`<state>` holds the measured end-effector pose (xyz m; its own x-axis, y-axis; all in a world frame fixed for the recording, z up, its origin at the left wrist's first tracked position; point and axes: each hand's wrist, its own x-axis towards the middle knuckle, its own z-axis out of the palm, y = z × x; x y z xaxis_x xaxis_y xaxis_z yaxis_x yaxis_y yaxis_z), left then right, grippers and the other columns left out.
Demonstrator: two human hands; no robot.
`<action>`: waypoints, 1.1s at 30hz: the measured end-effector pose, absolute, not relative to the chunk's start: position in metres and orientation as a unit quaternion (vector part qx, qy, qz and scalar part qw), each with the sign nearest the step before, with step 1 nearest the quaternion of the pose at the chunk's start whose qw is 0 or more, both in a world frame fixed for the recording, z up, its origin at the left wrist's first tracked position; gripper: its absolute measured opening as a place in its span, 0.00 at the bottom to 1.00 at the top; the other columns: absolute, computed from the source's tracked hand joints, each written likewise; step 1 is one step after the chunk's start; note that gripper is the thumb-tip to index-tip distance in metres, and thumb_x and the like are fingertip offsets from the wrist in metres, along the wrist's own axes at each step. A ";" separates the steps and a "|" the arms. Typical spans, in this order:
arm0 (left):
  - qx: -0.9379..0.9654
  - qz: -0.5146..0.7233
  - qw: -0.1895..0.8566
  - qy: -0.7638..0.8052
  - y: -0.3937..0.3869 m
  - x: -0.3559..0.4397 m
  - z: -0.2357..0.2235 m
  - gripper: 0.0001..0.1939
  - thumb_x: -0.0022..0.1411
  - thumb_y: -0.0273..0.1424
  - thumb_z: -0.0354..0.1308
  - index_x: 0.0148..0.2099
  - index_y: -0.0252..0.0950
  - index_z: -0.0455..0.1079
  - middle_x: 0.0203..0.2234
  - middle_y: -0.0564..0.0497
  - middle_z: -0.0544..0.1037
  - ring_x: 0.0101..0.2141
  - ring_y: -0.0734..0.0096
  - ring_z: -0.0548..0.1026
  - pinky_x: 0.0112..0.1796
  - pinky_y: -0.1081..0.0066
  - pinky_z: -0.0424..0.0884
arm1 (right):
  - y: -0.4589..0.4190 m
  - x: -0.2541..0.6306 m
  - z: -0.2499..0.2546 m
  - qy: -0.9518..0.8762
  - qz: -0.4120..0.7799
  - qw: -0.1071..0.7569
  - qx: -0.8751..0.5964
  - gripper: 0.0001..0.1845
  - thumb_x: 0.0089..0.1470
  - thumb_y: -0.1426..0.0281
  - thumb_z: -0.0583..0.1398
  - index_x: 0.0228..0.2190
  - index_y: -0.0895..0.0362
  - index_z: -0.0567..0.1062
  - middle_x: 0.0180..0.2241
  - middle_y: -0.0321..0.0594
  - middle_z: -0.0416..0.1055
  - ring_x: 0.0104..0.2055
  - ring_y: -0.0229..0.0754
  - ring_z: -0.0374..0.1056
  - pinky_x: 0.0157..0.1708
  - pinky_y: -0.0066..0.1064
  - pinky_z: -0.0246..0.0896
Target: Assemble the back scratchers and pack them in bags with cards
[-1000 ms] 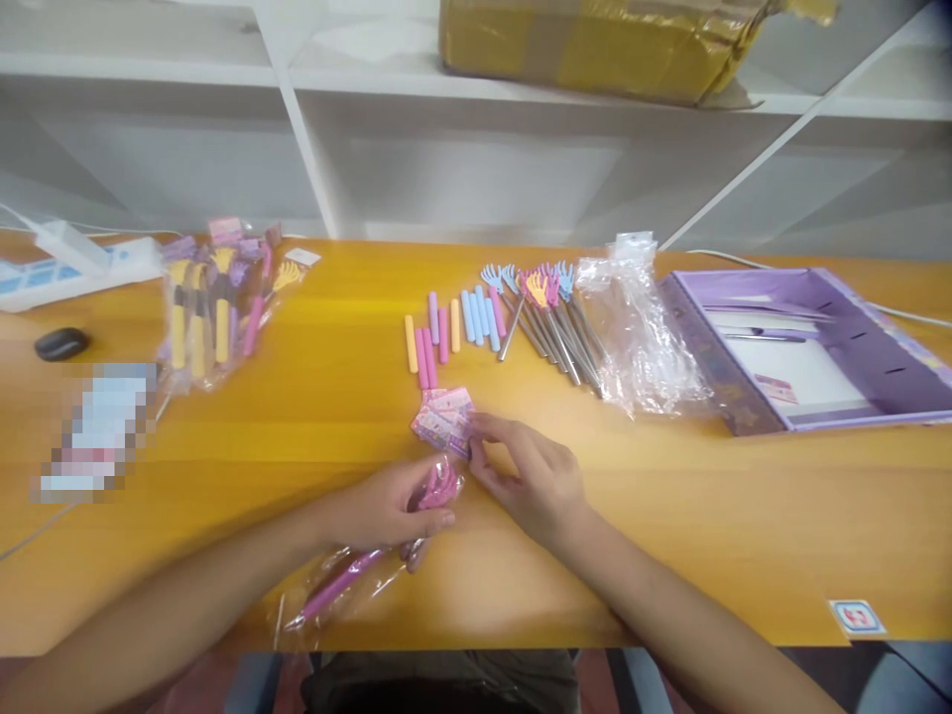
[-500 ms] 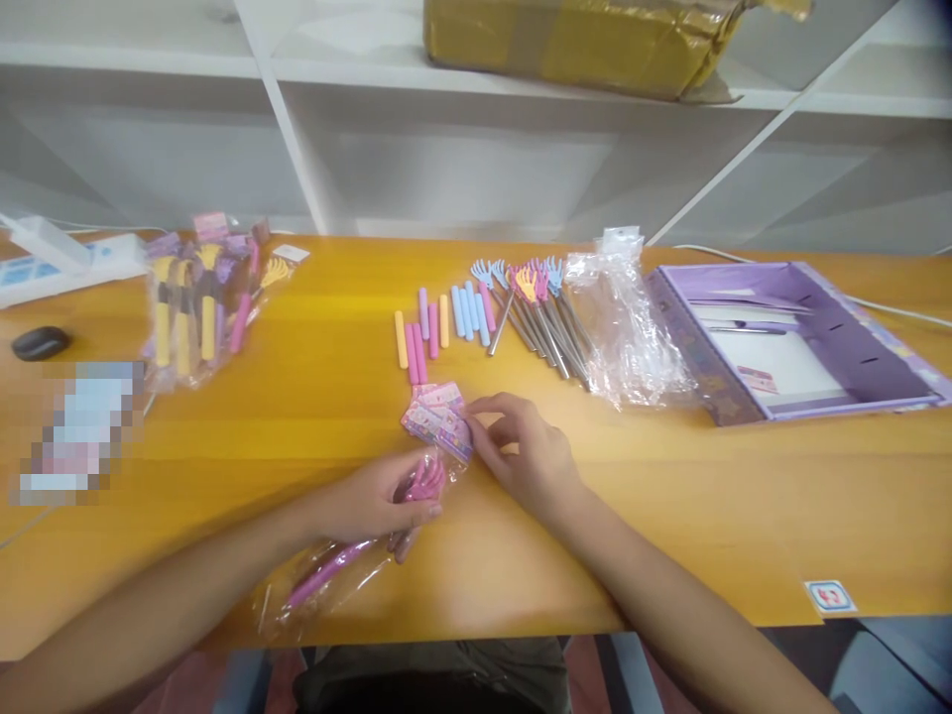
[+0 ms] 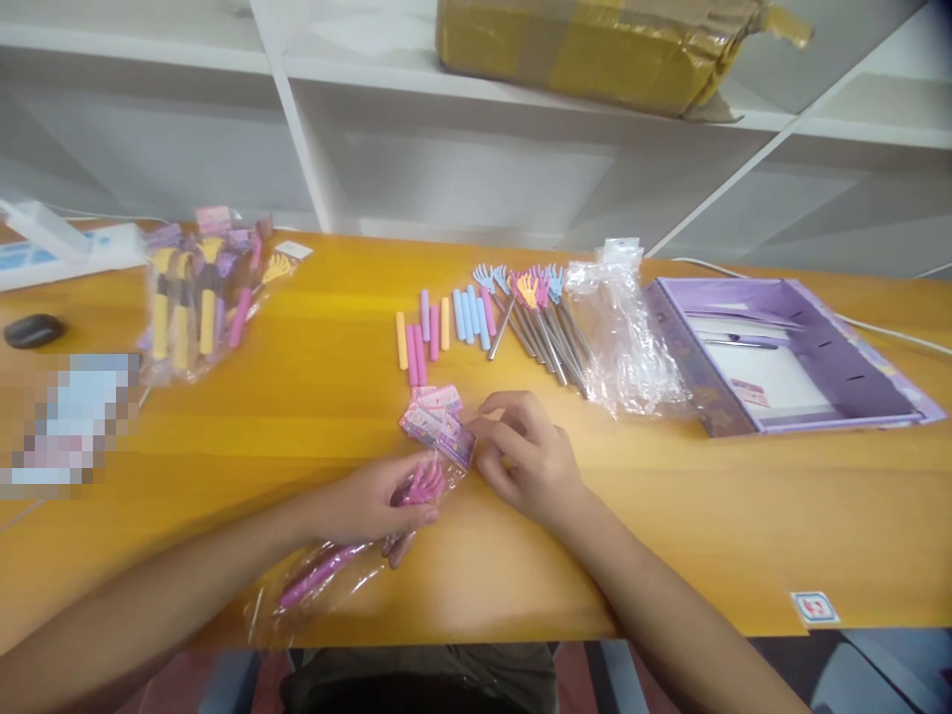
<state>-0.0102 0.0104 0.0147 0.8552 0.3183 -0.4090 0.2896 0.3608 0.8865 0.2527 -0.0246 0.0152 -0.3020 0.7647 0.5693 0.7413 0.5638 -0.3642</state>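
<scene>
A pink back scratcher (image 3: 425, 483) in a clear plastic bag (image 3: 338, 585) lies in my left hand (image 3: 364, 508), which is closed around its hand-shaped head. Its pink grip slants down to the left inside the bag. Small pink and purple printed cards (image 3: 431, 421) overlap just beyond that head, at the top of the bag. Beside their right edge is my right hand (image 3: 528, 456), fingers bent and apart, with an index fingertip at the corner of a card. Nothing shows between those fingers.
Beyond the cards are coloured tubes (image 3: 461, 315), metal-handled scratchers (image 3: 546, 322) and clear bags (image 3: 629, 337). A purple box (image 3: 710, 382) stands at the right. Bagged scratchers (image 3: 197, 297), a black mouse (image 3: 34, 331) and a blurred-out rectangle (image 3: 74, 416) are at the left.
My right hand's fingers have come slightly away from the cards and spread a little. The lower purple card shows more fully. My left hand keeps its hold on the bagged scratcher.
</scene>
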 end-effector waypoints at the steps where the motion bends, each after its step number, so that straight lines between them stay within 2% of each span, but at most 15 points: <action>1: 0.565 0.011 0.780 0.269 0.011 -0.010 0.015 0.18 0.75 0.45 0.60 0.55 0.38 0.64 0.20 0.58 0.75 0.17 0.72 0.71 0.24 0.72 0.66 | -0.024 0.253 0.016 -0.797 0.032 0.366 -0.480 0.11 0.65 0.76 0.59 0.47 0.53 0.78 0.51 0.49 0.72 0.29 0.36 0.70 0.29 0.34 0.68; 3: 0.563 0.012 0.781 0.271 0.011 -0.011 0.015 0.19 0.74 0.44 0.60 0.57 0.37 0.64 0.20 0.58 0.75 0.17 0.72 0.70 0.24 0.73 0.65 | -0.023 0.253 0.017 -0.775 0.085 0.380 -0.498 0.09 0.68 0.71 0.60 0.48 0.53 0.78 0.52 0.49 0.70 0.28 0.35 0.68 0.29 0.35 0.68; 6: 0.568 0.010 0.778 0.269 0.011 -0.011 0.016 0.19 0.74 0.44 0.61 0.56 0.37 0.65 0.21 0.58 0.75 0.17 0.73 0.70 0.23 0.74 0.64 | -0.017 0.256 0.019 -0.742 0.216 0.397 -0.495 0.06 0.70 0.67 0.61 0.42 0.54 0.78 0.50 0.46 0.70 0.27 0.34 0.65 0.29 0.34 0.67; 8: 0.576 0.009 0.774 0.263 0.012 -0.010 0.017 0.19 0.74 0.43 0.61 0.57 0.37 0.65 0.22 0.58 0.75 0.17 0.74 0.71 0.23 0.75 0.65 | -0.013 0.259 0.021 -0.721 0.294 0.400 -0.483 0.10 0.71 0.65 0.61 0.35 0.54 0.77 0.46 0.45 0.71 0.32 0.38 0.68 0.31 0.34 0.68; 11: 0.578 0.006 0.777 0.251 0.014 -0.010 0.017 0.22 0.74 0.44 0.61 0.62 0.38 0.64 0.22 0.58 0.76 0.17 0.74 0.72 0.23 0.76 0.65 | -0.010 0.263 0.024 -0.698 0.357 0.401 -0.473 0.17 0.72 0.60 0.60 0.31 0.54 0.75 0.43 0.45 0.70 0.44 0.45 0.71 0.41 0.36 0.70; 14: 0.558 0.004 0.794 0.240 0.017 -0.012 0.015 0.23 0.75 0.42 0.60 0.64 0.37 0.62 0.21 0.58 0.75 0.17 0.73 0.73 0.23 0.76 0.65 | -0.009 0.264 0.022 -0.681 0.360 0.408 -0.490 0.19 0.72 0.57 0.60 0.32 0.55 0.76 0.43 0.45 0.68 0.47 0.46 0.69 0.44 0.37 0.69; 17: 0.538 -0.016 0.816 0.212 0.020 -0.014 0.012 0.18 0.74 0.38 0.60 0.60 0.36 0.64 0.18 0.58 0.74 0.18 0.70 0.74 0.22 0.76 0.65 | -0.006 0.264 0.017 -0.661 0.352 0.420 -0.513 0.20 0.72 0.54 0.60 0.33 0.55 0.77 0.42 0.44 0.66 0.45 0.46 0.67 0.41 0.36 0.67; 21: 0.540 -0.032 0.813 0.217 0.024 -0.016 0.015 0.16 0.72 0.32 0.59 0.59 0.37 0.65 0.18 0.58 0.75 0.18 0.70 0.74 0.22 0.76 0.66 | -0.001 0.268 0.012 -0.654 0.387 0.407 -0.507 0.24 0.69 0.50 0.62 0.30 0.55 0.78 0.40 0.44 0.66 0.45 0.46 0.66 0.44 0.37 0.65; 24: 0.533 -0.114 0.822 0.164 0.028 -0.016 0.017 0.13 0.69 0.28 0.58 0.55 0.37 0.68 0.18 0.58 0.76 0.17 0.71 0.73 0.22 0.76 0.68 | 0.004 0.273 0.010 -0.595 0.437 0.446 -0.506 0.25 0.67 0.48 0.64 0.29 0.55 0.76 0.40 0.42 0.64 0.37 0.41 0.62 0.36 0.33 0.62; 27: 0.507 -0.170 0.837 0.115 0.029 -0.015 0.016 0.10 0.69 0.30 0.59 0.52 0.37 0.71 0.17 0.56 0.76 0.17 0.72 0.72 0.23 0.75 0.69 | 0.007 0.272 0.007 -0.528 0.456 0.501 -0.513 0.27 0.68 0.48 0.63 0.28 0.55 0.71 0.39 0.39 0.61 0.29 0.36 0.53 0.27 0.31 0.53; 30: 0.486 -0.100 0.850 0.177 0.027 -0.013 0.012 0.14 0.71 0.35 0.59 0.55 0.36 0.68 0.19 0.55 0.78 0.17 0.72 0.71 0.22 0.76 0.66 | 0.008 0.268 0.006 -0.526 0.366 0.529 -0.556 0.25 0.69 0.48 0.62 0.30 0.54 0.71 0.39 0.39 0.63 0.30 0.36 0.58 0.29 0.32 0.57; 33: 0.456 -0.054 0.860 0.223 0.028 -0.012 0.011 0.14 0.70 0.36 0.59 0.54 0.36 0.68 0.18 0.56 0.76 0.15 0.73 0.68 0.19 0.76 0.60 | 0.007 0.269 0.008 -0.584 0.300 0.493 -0.570 0.23 0.70 0.46 0.59 0.38 0.53 0.75 0.40 0.40 0.68 0.36 0.40 0.65 0.37 0.34 0.64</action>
<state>-0.0118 0.0280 0.0110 0.8945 0.1115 -0.4330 0.2962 0.5777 0.7606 0.2685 0.0068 0.0079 0.1371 0.9626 0.2338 0.3698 0.1693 -0.9136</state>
